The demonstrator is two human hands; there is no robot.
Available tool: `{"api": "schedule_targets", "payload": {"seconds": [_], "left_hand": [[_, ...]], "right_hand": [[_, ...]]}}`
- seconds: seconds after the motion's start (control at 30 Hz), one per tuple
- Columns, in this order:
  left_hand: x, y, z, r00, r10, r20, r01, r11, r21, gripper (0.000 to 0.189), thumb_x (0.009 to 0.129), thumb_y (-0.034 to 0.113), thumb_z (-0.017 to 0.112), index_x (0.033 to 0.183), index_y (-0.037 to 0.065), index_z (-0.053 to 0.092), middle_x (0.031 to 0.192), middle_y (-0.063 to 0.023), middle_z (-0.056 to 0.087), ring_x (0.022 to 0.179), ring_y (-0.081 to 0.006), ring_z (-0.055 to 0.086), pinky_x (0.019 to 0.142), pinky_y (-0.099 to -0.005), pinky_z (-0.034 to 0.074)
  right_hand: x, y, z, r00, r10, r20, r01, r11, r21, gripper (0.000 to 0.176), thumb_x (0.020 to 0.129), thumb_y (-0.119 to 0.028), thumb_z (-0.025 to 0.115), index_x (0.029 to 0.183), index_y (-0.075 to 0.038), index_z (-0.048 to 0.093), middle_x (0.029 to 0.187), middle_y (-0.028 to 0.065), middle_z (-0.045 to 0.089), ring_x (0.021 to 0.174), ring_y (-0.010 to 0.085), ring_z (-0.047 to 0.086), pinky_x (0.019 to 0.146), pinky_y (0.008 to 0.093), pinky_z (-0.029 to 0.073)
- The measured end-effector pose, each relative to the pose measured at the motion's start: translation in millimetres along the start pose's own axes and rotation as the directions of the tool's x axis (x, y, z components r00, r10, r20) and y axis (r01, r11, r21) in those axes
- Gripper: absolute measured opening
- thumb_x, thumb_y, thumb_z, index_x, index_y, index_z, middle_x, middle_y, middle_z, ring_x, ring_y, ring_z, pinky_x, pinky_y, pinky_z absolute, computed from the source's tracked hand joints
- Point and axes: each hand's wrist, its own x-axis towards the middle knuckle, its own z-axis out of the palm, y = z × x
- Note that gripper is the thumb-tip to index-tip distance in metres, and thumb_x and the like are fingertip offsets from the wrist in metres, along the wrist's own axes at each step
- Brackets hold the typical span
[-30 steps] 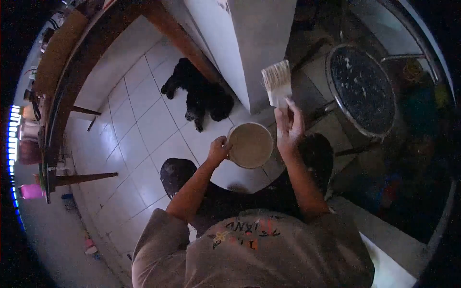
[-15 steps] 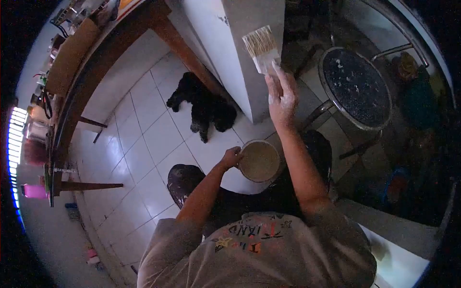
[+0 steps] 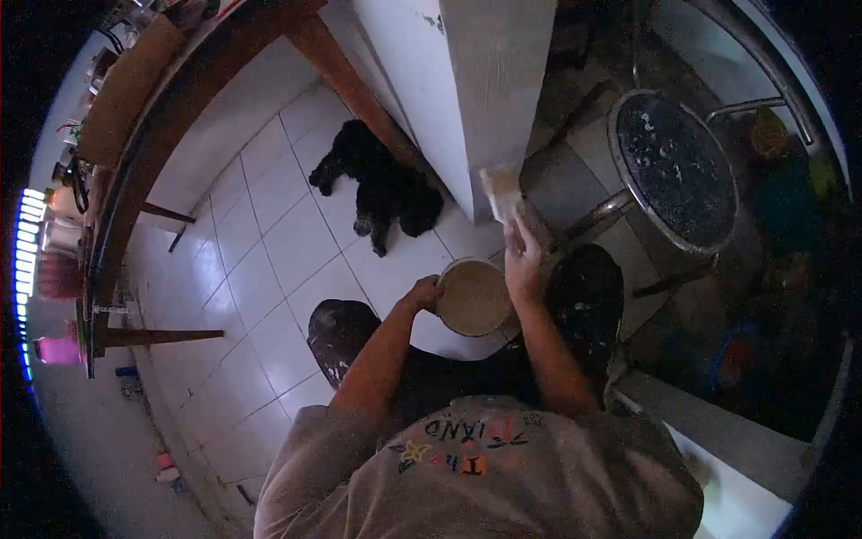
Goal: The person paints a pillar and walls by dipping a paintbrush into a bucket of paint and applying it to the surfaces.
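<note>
My right hand (image 3: 523,254) grips a wide, flat paintbrush (image 3: 501,192) by its handle, bristles pointing up and away from me. The brush overlaps the foot of the white pillar (image 3: 503,99) in this view and is slightly blurred. Closed on the left rim of a round tub (image 3: 473,298) is my left hand (image 3: 426,294). Pale tan paint or a similar mix shows inside the tub, which sits between my knees. My right wrist passes close by the tub's right rim.
A black dog (image 3: 382,193) lies on the white tiled floor (image 3: 269,260) beyond the tub. To the right stands a round stool (image 3: 673,171) with a dark, paint-spotted seat. A cluttered wooden table (image 3: 171,90) runs along the left.
My right hand has come down from high on the pillar toward the tub, lowering the brush with it. The left hand still holds the tub; the view has shifted slightly.
</note>
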Motion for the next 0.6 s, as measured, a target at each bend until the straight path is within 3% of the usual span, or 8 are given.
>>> {"api": "schedule_targets", "payload": {"seconds": [0.17, 0.2, 0.27, 0.33, 0.4, 0.47, 0.57, 0.6], "left_hand": [[21, -29, 26, 0.949, -0.262, 0.178, 0.313, 0.856, -0.411, 0.049, 0.065, 0.028, 0.069, 0.104, 0.002, 0.054, 0.102, -0.0177, 0.054, 0.096, -0.0341, 0.054, 0.084, -0.0440, 0.046], [21, -17, 12, 0.951, -0.257, 0.172, 0.306, 0.861, -0.406, 0.049, 0.065, 0.028, 0.069, 0.104, 0.002, 0.054, 0.102, -0.0177, 0.054, 0.096, -0.0341, 0.054, 0.084, -0.0440, 0.046], [6, 34, -26, 0.809, -0.468, 0.357, 0.582, 0.550, -0.599, 0.051, 0.070, 0.028, 0.065, 0.111, 0.000, 0.049, 0.110, -0.0179, 0.051, 0.103, -0.0328, 0.051, 0.082, -0.0514, 0.047], [-2, 49, -41, 0.819, -0.443, 0.364, 0.571, 0.580, -0.581, 0.052, 0.072, 0.027, 0.062, 0.113, -0.001, 0.047, 0.114, -0.0188, 0.049, 0.104, -0.0338, 0.051, 0.079, -0.0542, 0.048], [-6, 54, -47, 0.828, -0.422, 0.369, 0.560, 0.610, -0.560, 0.053, 0.074, 0.025, 0.060, 0.116, -0.001, 0.045, 0.118, -0.0196, 0.047, 0.105, -0.0348, 0.050, 0.076, -0.0570, 0.049], [-8, 55, -44, 0.795, -0.425, 0.434, 0.607, 0.531, -0.591, 0.056, 0.079, 0.041, 0.059, 0.114, -0.001, 0.045, 0.109, -0.0201, 0.052, 0.083, -0.0344, 0.060, 0.059, -0.0463, 0.055], [6, 30, -25, 0.809, -0.336, 0.481, 0.581, 0.580, -0.571, 0.068, 0.077, 0.045, 0.059, 0.123, 0.001, 0.034, 0.113, -0.0214, 0.049, 0.084, -0.0360, 0.060, 0.059, -0.0479, 0.054], [2, 37, -30, 0.804, -0.337, 0.490, 0.587, 0.576, -0.568, 0.068, 0.077, 0.045, 0.059, 0.123, 0.001, 0.034, 0.113, -0.0214, 0.049, 0.084, -0.0360, 0.060, 0.059, -0.0479, 0.054]], "right_hand": [[72, -101, -18, 0.880, -0.447, -0.162, 0.451, 0.893, -0.012, 0.024, 0.085, -0.012, 0.055, 0.107, -0.003, 0.059, 0.085, 0.0142, 0.061, 0.076, 0.0255, 0.058, 0.068, 0.0327, 0.045], [87, -131, -20, 0.858, -0.483, -0.175, 0.490, 0.872, -0.009, 0.023, 0.084, -0.012, 0.056, 0.105, -0.004, 0.060, 0.083, 0.0137, 0.061, 0.075, 0.0255, 0.058, 0.066, 0.0334, 0.045], [108, -151, -16, 0.832, -0.522, -0.186, 0.530, 0.848, -0.009, 0.022, 0.083, -0.012, 0.057, 0.104, -0.004, 0.061, 0.082, 0.0133, 0.061, 0.074, 0.0256, 0.058, 0.065, 0.0341, 0.045], [123, -147, -5, 0.772, -0.622, -0.133, 0.592, 0.779, -0.207, 0.021, 0.081, -0.012, 0.059, 0.100, -0.005, 0.062, 0.081, 0.0132, 0.061, 0.073, 0.0267, 0.058, 0.064, 0.0358, 0.046], [115, -106, 11, 0.802, -0.579, -0.143, 0.565, 0.815, -0.128, 0.020, 0.080, -0.011, 0.059, 0.099, -0.006, 0.062, 0.084, 0.0134, 0.062, 0.075, 0.0282, 0.059, 0.066, 0.0371, 0.046], [91, -61, 16, 0.875, -0.478, -0.081, 0.474, 0.878, -0.070, 0.018, 0.081, -0.009, 0.057, 0.098, -0.006, 0.063, 0.086, 0.0132, 0.062, 0.077, 0.0295, 0.059, 0.066, 0.0371, 0.047], [50, 6, 16, 0.933, -0.360, 0.005, 0.355, 0.918, -0.179, 0.019, 0.081, -0.012, 0.056, 0.097, -0.005, 0.063, 0.088, 0.0142, 0.062, 0.079, 0.0317, 0.059, 0.068, 0.0376, 0.047], [39, 19, 14, 0.978, -0.175, 0.112, 0.201, 0.931, -0.305, 0.021, 0.082, -0.015, 0.056, 0.099, -0.005, 0.062, 0.090, 0.0153, 0.062, 0.082, 0.0327, 0.059, 0.069, 0.0384, 0.047]]}}
